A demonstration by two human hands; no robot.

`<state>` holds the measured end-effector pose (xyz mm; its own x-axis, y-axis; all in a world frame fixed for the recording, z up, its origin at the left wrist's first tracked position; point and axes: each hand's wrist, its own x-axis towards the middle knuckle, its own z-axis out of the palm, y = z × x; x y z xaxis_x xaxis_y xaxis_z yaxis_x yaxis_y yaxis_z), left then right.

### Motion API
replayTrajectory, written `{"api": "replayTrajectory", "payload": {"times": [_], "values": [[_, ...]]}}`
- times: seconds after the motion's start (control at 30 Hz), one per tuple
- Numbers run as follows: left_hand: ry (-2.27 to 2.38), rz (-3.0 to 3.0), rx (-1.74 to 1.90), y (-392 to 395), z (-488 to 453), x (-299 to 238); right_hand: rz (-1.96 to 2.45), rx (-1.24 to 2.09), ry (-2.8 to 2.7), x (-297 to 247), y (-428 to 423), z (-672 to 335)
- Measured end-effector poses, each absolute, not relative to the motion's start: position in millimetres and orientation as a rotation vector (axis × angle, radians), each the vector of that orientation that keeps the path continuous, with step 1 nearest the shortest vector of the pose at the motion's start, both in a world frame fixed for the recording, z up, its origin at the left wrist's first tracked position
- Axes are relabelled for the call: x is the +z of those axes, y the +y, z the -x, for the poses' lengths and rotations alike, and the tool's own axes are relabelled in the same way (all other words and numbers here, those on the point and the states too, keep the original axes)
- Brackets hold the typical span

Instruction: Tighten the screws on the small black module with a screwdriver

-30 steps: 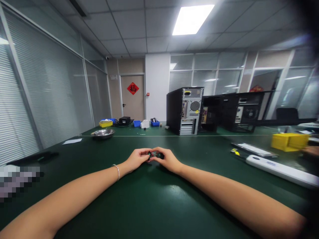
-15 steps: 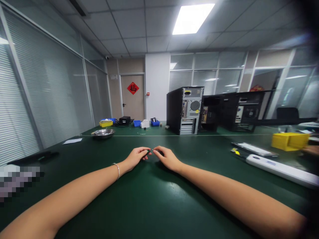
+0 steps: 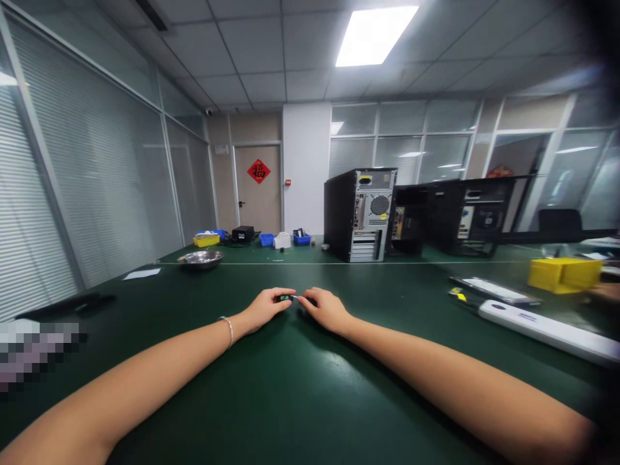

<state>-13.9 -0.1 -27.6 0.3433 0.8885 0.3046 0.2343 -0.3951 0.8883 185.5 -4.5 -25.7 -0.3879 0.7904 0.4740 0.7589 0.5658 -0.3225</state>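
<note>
Just above the green tabletop (image 3: 310, 387), my two hands meet near the middle of the view. My left hand (image 3: 264, 307) pinches a small black piece with green parts (image 3: 285, 298) between thumb and fingers. My right hand (image 3: 327, 310) is closed on a thin, light, metal-looking tip (image 3: 296, 296), which points left to the small piece. Whether tip and piece touch is too small to tell. The rest of what my right hand holds is hidden by its fingers.
Black computer cases (image 3: 361, 213) stand behind my hands to the right. A white power strip (image 3: 542, 329) and a yellow bin (image 3: 562, 274) lie at right, with another person's hand (image 3: 609, 292) beside the bin. A metal bowl (image 3: 202, 259) sits back left; blue bins (image 3: 301, 239) stand farther back.
My left hand has turned the small piece so its green parts now show, and its fingers lie straighter along it. My right hand has barely moved.
</note>
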Motion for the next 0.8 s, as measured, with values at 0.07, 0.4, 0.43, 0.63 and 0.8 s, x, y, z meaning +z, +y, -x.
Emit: {"api": "replayTrajectory", "payload": {"times": [0.07,0.4,0.43,0.63,0.8], "values": [[0.961,-1.891,1.084,-0.3,13.5,-28.1,1.237,0.063,-2.219,-25.3,-4.7,-185.7],[0.843,-1.849,1.148,2.6,12.9,-31.1,1.138,0.098,-2.193,-28.0,-1.8,-187.4],[0.845,-1.831,1.148,2.4,13.1,-31.1,1.125,0.103,-2.188,-28.2,-1.4,-187.7],[0.847,-1.689,1.136,-1.3,12.7,-28.4,1.058,0.139,-2.167,-27.3,-0.9,-189.0],[0.841,-1.660,1.128,-1.4,13.1,-27.8,1.049,0.135,-2.160,-27.6,-0.7,-189.7]]}}
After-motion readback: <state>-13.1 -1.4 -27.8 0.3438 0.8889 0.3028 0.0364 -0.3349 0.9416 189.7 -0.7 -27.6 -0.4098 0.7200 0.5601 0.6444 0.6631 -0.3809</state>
